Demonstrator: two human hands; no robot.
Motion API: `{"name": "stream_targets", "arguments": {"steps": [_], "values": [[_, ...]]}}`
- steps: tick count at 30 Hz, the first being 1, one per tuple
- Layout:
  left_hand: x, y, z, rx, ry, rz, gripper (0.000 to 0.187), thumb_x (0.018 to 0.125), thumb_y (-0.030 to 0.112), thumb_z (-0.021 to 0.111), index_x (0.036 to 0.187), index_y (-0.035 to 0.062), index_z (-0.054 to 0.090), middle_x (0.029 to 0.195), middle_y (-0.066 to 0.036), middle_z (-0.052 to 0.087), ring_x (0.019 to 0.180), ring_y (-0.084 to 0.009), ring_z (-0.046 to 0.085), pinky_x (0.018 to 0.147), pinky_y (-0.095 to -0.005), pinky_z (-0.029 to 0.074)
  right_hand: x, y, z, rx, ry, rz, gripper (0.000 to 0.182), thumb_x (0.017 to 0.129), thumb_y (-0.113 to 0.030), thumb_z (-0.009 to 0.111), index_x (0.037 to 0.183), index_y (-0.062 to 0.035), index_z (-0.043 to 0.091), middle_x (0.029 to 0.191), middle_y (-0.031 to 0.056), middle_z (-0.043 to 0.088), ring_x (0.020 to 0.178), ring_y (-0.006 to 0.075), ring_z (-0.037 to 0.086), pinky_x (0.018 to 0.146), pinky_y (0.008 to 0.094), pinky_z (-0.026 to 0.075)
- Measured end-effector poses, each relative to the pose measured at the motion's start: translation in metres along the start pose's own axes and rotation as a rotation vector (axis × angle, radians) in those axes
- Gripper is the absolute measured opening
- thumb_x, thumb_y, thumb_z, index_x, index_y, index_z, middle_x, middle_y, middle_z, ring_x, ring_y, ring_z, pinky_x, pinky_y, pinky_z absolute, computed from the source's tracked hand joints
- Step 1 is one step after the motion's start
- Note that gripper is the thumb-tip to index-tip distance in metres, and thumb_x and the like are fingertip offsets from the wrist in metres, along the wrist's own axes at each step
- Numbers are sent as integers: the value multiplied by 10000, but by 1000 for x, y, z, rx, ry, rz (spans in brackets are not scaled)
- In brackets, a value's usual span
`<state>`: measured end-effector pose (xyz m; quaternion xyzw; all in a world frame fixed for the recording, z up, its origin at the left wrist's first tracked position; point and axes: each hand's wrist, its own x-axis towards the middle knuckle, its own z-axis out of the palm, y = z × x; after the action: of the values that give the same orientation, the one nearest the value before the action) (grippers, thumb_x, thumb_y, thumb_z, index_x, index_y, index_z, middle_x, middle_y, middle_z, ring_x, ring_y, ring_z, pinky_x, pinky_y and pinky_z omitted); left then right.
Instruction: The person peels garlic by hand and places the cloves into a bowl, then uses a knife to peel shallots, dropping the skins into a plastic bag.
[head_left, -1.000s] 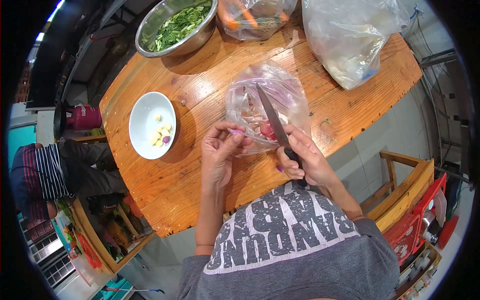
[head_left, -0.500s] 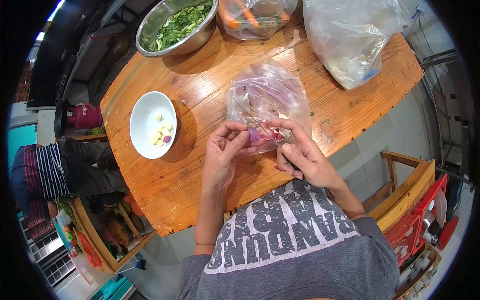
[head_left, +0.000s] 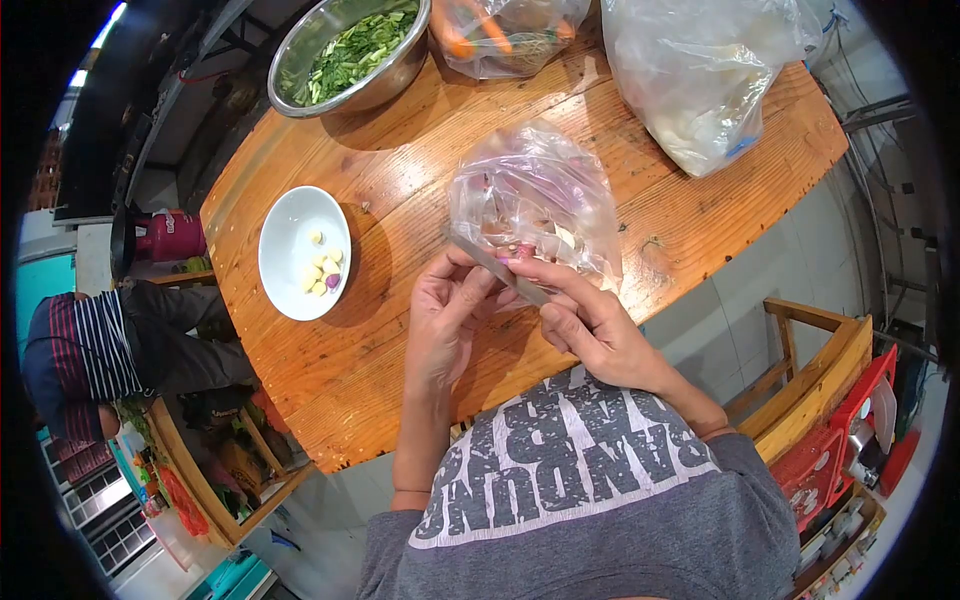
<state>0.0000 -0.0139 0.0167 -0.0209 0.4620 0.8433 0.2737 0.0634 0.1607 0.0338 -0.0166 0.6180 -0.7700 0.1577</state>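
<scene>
In the head view my right hand (head_left: 595, 330) is closed round a knife (head_left: 497, 265), its blade slanting up to the left across the fingers of my left hand (head_left: 447, 308). My left hand is pinched; the shallot seen in it earlier is now mostly hidden behind the blade. Just beyond both hands lies a clear plastic bag (head_left: 540, 185) with purple-red shallots and peelings on it. To the left, a white bowl (head_left: 285, 240) holds several peeled pale cloves and one purple piece (head_left: 332, 281).
A metal bowl of chopped greens (head_left: 365, 55) stands at the table's far left. Beside it are a bag of carrots (head_left: 490, 40) and a large plastic bag (head_left: 695, 90). A person in a striped shirt (head_left: 110, 335) is at the left. Wooden stool (head_left: 815, 390) at right.
The knife has turned so its flat blade shows broadly over my left fingers. The purple shallot is now covered. My right fingers have shifted on the knife.
</scene>
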Motion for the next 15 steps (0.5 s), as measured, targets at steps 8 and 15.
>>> {"name": "stream_targets", "arguments": {"steps": [8,15], "values": [[2,0,1,-32,15,3,176,897,71,548,1058,-1,543,1038,-111,614,946,-183,628,783,-297,555,2,8,-3,213,64,-16,376,973,-147,414,1340,-70,397,731,-15,442,580,44,385,511,203,326],[0,-1,3,171,24,58,198,869,28,575,1061,-17,565,1054,-120,624,929,-172,629,771,-266,526,-1,5,-12,243,65,-18,366,970,-173,434,1317,-66,392,698,-17,476,566,52,389,546,205,346]]}}
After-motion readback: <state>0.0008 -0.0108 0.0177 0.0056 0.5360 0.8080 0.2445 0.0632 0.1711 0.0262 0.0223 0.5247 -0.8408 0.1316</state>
